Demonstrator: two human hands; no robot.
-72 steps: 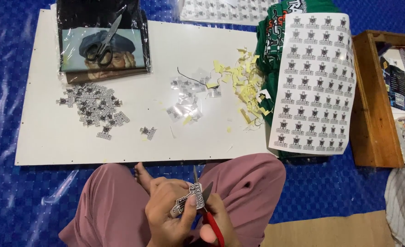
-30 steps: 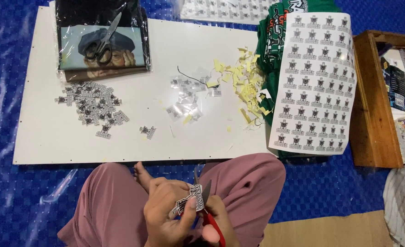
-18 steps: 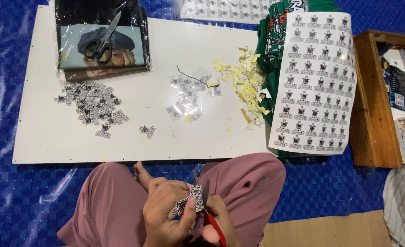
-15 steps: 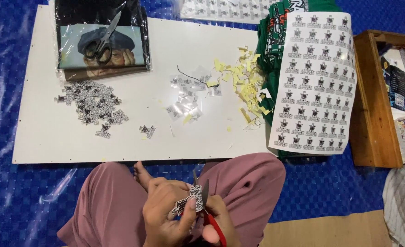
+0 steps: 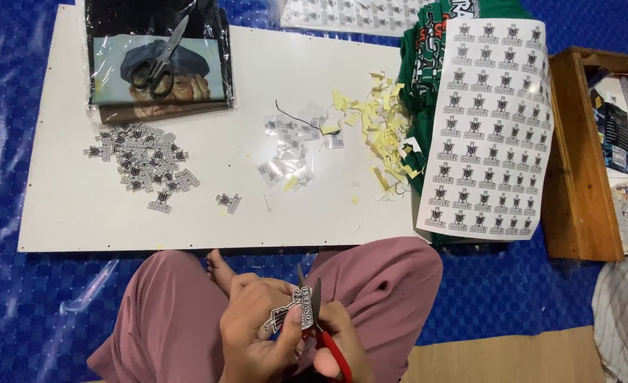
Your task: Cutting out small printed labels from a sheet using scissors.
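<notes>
Pinching a small black-and-white sticker (image 5: 287,310) over the lap, the left hand (image 5: 257,333) is closed on it, fingers curled round its lower edge. It is a cut-out emblem with a jagged outline (print too small to make out). The right hand (image 5: 331,340) is clamped on red-handled scissors (image 5: 319,323), blades parted at the sticker's edge. Beyond lies a white worktop (image 5: 80,206) on blue tarpaulin (image 5: 16,305), carrying a pile of cut stickers (image 5: 147,163), yellow paper scraps (image 5: 381,128) and a sticker sheet (image 5: 487,128).
</notes>
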